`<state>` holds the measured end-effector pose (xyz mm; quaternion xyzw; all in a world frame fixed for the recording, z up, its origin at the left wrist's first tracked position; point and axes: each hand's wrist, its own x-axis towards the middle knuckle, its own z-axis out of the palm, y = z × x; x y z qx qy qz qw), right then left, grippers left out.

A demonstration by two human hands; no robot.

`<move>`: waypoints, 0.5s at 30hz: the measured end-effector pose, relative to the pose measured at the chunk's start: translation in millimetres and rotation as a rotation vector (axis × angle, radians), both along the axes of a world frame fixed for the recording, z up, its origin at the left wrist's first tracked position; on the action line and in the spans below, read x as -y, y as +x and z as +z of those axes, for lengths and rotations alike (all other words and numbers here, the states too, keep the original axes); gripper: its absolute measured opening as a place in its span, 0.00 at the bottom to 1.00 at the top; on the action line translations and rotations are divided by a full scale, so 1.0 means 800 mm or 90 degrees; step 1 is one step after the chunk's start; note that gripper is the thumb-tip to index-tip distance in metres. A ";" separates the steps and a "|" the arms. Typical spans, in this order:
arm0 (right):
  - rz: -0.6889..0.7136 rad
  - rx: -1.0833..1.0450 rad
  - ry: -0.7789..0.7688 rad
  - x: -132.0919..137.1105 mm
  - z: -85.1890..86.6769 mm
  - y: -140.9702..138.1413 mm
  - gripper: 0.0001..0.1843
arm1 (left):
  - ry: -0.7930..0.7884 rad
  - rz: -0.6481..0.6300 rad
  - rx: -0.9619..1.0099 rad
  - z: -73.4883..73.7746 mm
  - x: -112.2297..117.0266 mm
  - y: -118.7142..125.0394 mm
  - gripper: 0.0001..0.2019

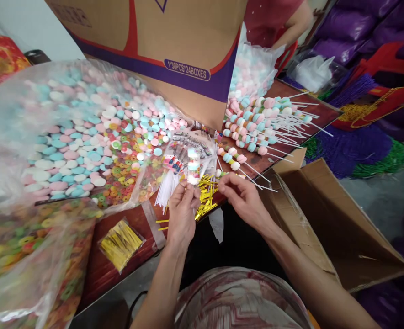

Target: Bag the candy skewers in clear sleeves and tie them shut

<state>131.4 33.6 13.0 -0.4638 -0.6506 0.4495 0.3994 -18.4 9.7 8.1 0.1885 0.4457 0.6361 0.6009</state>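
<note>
My left hand (184, 208) is closed at the lower end of a marshmallow skewer (193, 165), which stands upright in what looks like a clear wrapper. To its right, my right hand (241, 196) has its fingers drawn together in a pinch; whatever lies between the fingertips, if anything, cannot be made out. Gold twist ties (206, 198) are scattered on the table between the hands. Just beyond my left hand lie printed clear bags (197, 141) and a bundle of white sticks (167, 189). Several finished skewers (231, 157) rest behind my right hand.
Left are large plastic bags of pastel marshmallows (68, 155) and ring gummies (126, 183). A packet of twist ties (121, 244) lies near the table edge. A big carton (147, 50) stands behind, an open cardboard box (339, 224) at right. Another person's arm (296, 23) shows beyond.
</note>
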 end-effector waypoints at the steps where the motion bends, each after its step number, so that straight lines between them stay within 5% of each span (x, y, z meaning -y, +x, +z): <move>1: 0.018 -0.080 -0.046 0.004 -0.002 -0.005 0.09 | -0.001 -0.009 -0.007 0.000 -0.001 0.005 0.14; 9: -0.051 -0.249 -0.201 0.006 -0.011 -0.035 0.13 | 0.059 -0.009 -0.176 -0.011 0.004 0.025 0.06; 15: -0.079 -0.208 -0.190 0.001 -0.010 -0.027 0.13 | 0.133 -0.045 -0.232 -0.019 0.009 0.026 0.08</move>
